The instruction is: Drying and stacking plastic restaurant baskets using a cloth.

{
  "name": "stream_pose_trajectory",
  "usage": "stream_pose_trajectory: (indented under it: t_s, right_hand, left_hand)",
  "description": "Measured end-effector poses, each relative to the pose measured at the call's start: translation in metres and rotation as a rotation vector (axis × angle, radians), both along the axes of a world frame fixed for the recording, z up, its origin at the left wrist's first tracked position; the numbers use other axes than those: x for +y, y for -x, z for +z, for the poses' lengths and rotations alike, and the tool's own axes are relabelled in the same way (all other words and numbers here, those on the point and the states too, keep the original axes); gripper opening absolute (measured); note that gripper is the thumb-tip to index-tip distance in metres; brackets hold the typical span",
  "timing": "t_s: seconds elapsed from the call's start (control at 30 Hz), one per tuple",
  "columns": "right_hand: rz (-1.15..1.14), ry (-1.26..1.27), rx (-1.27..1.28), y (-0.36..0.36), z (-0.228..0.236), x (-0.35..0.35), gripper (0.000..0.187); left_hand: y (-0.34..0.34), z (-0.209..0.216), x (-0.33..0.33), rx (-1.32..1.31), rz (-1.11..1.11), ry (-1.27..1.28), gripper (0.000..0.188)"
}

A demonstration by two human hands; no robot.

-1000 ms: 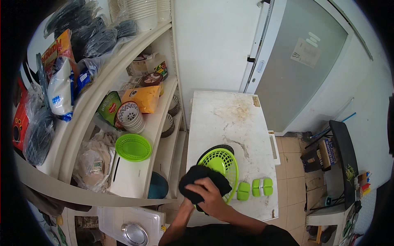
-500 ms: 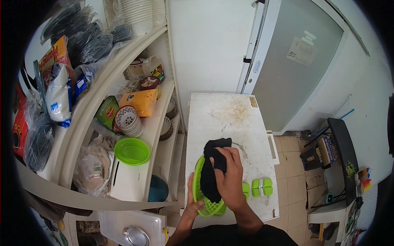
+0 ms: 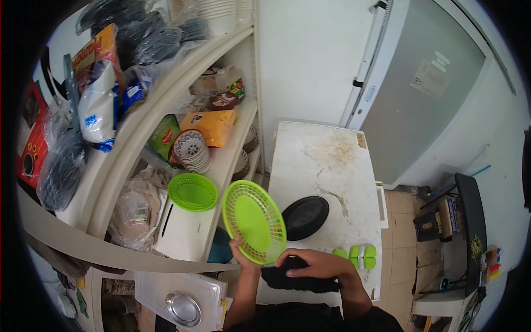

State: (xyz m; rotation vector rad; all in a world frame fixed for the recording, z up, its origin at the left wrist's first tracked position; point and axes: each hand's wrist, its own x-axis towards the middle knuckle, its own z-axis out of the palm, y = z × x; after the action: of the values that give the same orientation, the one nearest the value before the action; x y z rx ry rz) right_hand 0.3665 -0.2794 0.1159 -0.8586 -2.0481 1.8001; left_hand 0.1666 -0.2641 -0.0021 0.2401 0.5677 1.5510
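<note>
My left hand (image 3: 246, 258) grips the lower rim of an oval lime-green plastic basket (image 3: 254, 220), raised and tilted, its inside showing. My right hand (image 3: 318, 264) is close to the basket's lower right edge, its fingers bent over a black cloth (image 3: 296, 281) that hangs or lies spread below; part of the cloth is hidden by the hand. A black oval basket (image 3: 306, 218) sits on the white table (image 3: 326, 160) just beyond. Beside my right forearm stand small green-and-white containers (image 3: 362, 257).
At the left, a shelf holds another green basket (image 3: 193, 192), stacked patterned bowls (image 3: 192, 150) and an orange packet (image 3: 209, 128). Plastic-wrapped goods (image 3: 160, 47) fill the upper shelf. A frosted door (image 3: 420, 94) is behind the table; a black folding table (image 3: 470, 227) stands right.
The green basket has moved up and left, away from the cloth. My right hand has drawn lower with the cloth, and the black basket on the table now shows. The view has shifted.
</note>
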Motion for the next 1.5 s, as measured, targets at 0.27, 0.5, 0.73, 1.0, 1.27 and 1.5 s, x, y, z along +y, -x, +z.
stream_pose_trajectory:
  t_s: [0.27,0.5,0.73,1.0,1.27,1.5]
  right_hand:
    - [-0.608,0.024,0.001,0.049,-0.047,0.01,0.043]
    - [-0.645,0.211,0.14,0.1,-0.075,0.083,0.048]
    - [-0.544,0.21,0.128,0.161,-0.09,0.165,0.042]
    - [-0.625,0.283,0.12,0.162,-0.095,0.163,0.042]
    - [-0.798,0.735,0.348,0.099,-0.092,0.106,0.036]
    - [-0.895,1.114,1.087,0.034,-0.106,0.042,0.052]
  left_hand:
    - [0.027,0.0,0.025,-0.078,0.186,0.0,0.065]
    - [0.031,0.019,0.066,0.613,0.695,-0.016,0.064]
    - [0.082,-0.023,0.114,1.103,0.809,0.392,0.063]
    - [0.104,-0.044,0.133,1.171,0.834,0.489,0.074]
    - [0.111,-0.058,0.136,1.258,0.907,0.482,0.072]
    - [0.053,-0.03,0.105,1.381,0.92,0.198,0.061]
